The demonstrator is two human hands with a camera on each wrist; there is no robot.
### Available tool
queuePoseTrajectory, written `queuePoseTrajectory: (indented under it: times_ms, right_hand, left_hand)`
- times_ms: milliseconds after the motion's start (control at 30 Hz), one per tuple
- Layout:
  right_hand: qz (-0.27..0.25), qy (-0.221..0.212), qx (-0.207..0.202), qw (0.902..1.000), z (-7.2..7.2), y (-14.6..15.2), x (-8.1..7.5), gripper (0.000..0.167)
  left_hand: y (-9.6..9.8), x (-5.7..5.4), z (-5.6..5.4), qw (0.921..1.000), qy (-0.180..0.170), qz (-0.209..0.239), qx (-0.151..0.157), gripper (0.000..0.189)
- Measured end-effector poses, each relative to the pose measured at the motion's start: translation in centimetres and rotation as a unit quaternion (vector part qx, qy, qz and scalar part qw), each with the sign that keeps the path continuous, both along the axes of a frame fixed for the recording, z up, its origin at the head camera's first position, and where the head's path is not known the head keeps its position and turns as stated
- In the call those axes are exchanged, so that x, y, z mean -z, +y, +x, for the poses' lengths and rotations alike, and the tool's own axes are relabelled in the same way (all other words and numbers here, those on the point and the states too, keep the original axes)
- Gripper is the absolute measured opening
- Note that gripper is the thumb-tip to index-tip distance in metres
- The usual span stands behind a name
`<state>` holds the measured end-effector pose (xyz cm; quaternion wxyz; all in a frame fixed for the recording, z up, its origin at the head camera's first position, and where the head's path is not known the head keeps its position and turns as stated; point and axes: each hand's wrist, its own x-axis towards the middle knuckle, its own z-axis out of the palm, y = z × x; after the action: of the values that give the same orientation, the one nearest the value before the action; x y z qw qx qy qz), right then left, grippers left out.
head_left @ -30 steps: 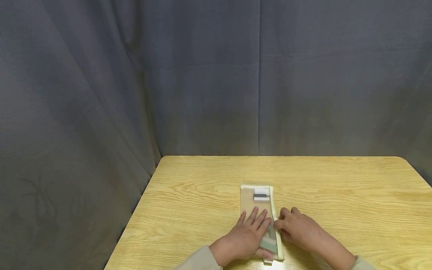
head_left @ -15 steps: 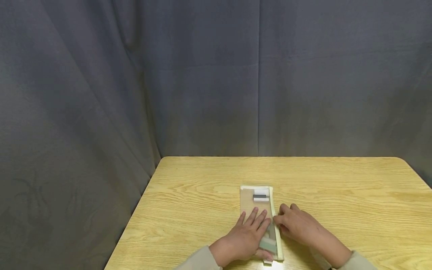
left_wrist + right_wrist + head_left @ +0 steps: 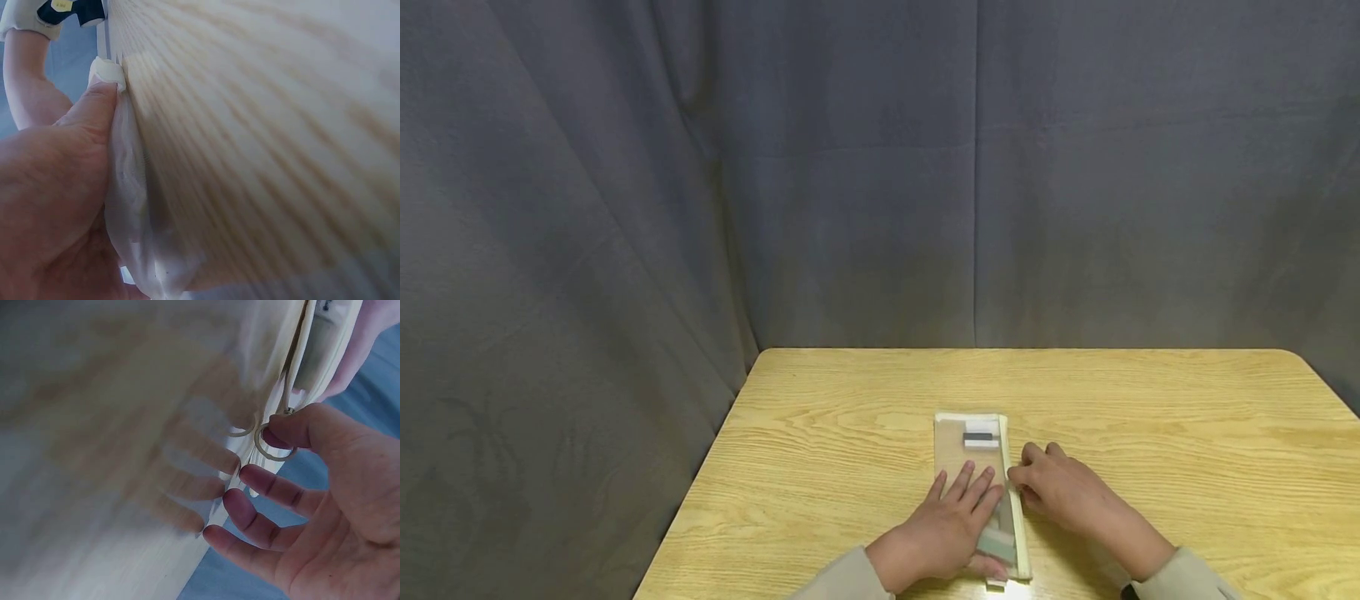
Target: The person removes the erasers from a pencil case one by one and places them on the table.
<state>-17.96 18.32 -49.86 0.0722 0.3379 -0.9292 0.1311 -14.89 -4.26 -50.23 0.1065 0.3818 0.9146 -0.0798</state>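
A see-through zip pouch [image 3: 949,433] with pale trim lies lengthwise on the wooden table. My left hand [image 3: 947,527] rests spread on its near half, pressing it down; in the left wrist view the thumb [image 3: 94,112] lies along the pouch's edge by a pale tab [image 3: 107,70]. At the pouch's right side, my right hand [image 3: 1063,493] holds the zipper's ring pull [image 3: 270,455] between thumb and curled forefinger. The zip gapes behind the slider [image 3: 289,411]. Inside are a white block with a dark band [image 3: 979,440] and a pale green item [image 3: 996,546], partly hidden by the left hand.
The wooden table [image 3: 1187,433] extends to both sides and behind the pouch. Grey curtains [image 3: 865,183] hang along its far edge and left side. The pouch's near end lies close to the bottom of the head view.
My right hand has slid a little farther from me along the pouch's right edge, with the zipper pull. The left hand and pouch have stayed in place.
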Motion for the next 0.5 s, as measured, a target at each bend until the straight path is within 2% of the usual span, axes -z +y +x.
queuePoseTrajectory:
  times_ms: [167,500]
  right_hand:
    - [0.005,-0.006,0.005,1.0000,-0.5,0.1,0.1,0.033]
    - [0.003,-0.013,0.010,0.9999,-1.5,0.0,-0.3,0.032]
  left_hand:
    - [0.1,0.2,0.2,0.9999,-0.011,0.004,-0.008,0.103]
    - [-0.2,0.0,0.0,1.0000,0.000,0.008,0.002,0.101]
